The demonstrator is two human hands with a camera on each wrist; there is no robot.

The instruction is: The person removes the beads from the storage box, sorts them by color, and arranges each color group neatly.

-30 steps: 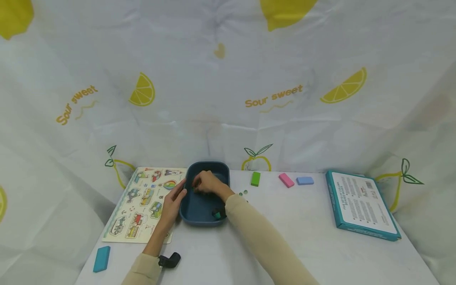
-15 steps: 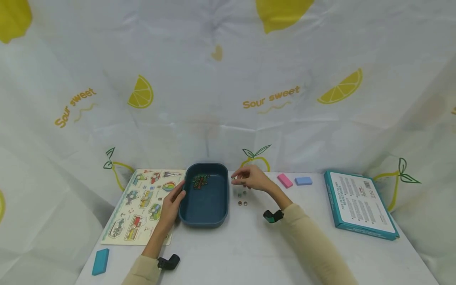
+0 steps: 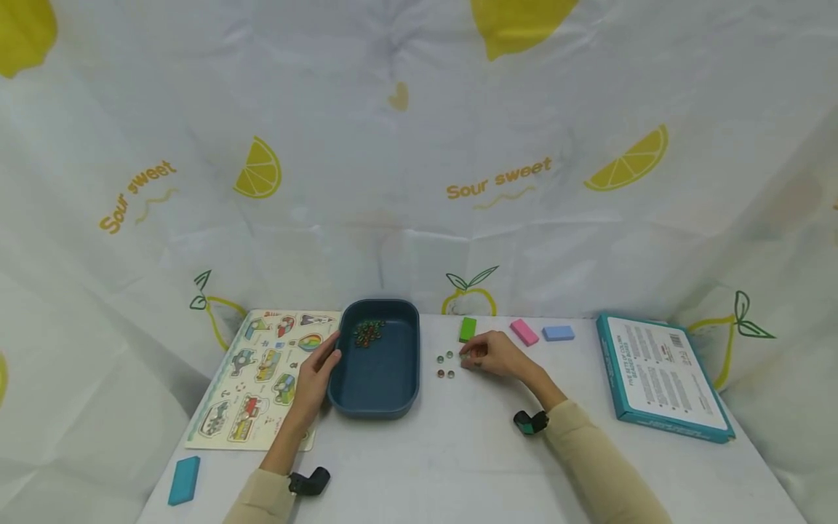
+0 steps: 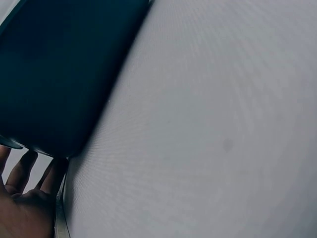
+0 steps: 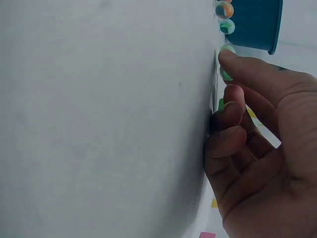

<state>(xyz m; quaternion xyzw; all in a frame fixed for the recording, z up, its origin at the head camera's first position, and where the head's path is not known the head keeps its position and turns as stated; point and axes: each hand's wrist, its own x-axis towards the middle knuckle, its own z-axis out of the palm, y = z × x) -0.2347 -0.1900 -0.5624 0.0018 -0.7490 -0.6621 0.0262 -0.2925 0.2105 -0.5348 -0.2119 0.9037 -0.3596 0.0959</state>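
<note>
A dark blue tray (image 3: 382, 397) stands at the table's middle with a cluster of small marbles (image 3: 369, 332) in its far end. My left hand (image 3: 325, 354) rests flat against the tray's left wall (image 4: 64, 74), fingers (image 4: 22, 171) straight. My right hand (image 3: 473, 356) is down on the table to the right of the tray, among a few loose marbles (image 3: 445, 364). In the right wrist view its fingertips (image 5: 233, 62) pinch a green marble (image 5: 226, 75); two more marbles (image 5: 226, 17) lie just beyond, near the tray (image 5: 255, 22).
A picture puzzle board (image 3: 262, 375) lies left of the tray, a teal block (image 3: 185, 479) at the near left corner. Green (image 3: 468, 329), pink (image 3: 525, 332) and blue (image 3: 559, 332) blocks sit at the back. A teal box (image 3: 664, 375) lies far right. Lemon-print cloth surrounds the table.
My right hand left the tray, where marbles now lie, crossed to the right and came down on the loose marbles. The left hand stayed on the tray's side.
</note>
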